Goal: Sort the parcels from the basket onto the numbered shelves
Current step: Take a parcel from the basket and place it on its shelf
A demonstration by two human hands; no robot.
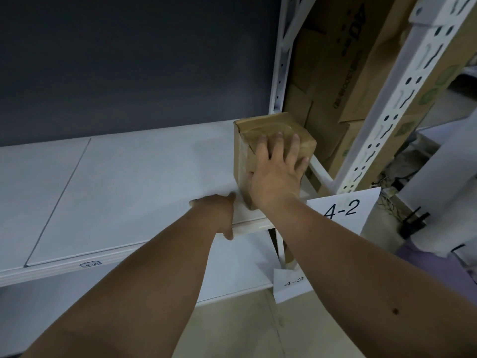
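A small brown cardboard parcel (pixel 268 130) stands at the right end of the white shelf (pixel 129 182) marked 4-2. My right hand (pixel 277 171) lies over the parcel's top and near face, fingers spread on top and thumb against its front side. My left hand (pixel 219 213) rests on the shelf's front edge just left of the parcel, with the fingers bent over the lip. The basket is out of view.
A paper label 4-2 (pixel 342 210) hangs at the shelf's right corner and a smaller label 4-3 (pixel 289 284) marks the shelf below. A white slotted upright (pixel 387 107) and stacked large cardboard boxes (pixel 343 73) stand right of the parcel. A dark wall backs the shelf.
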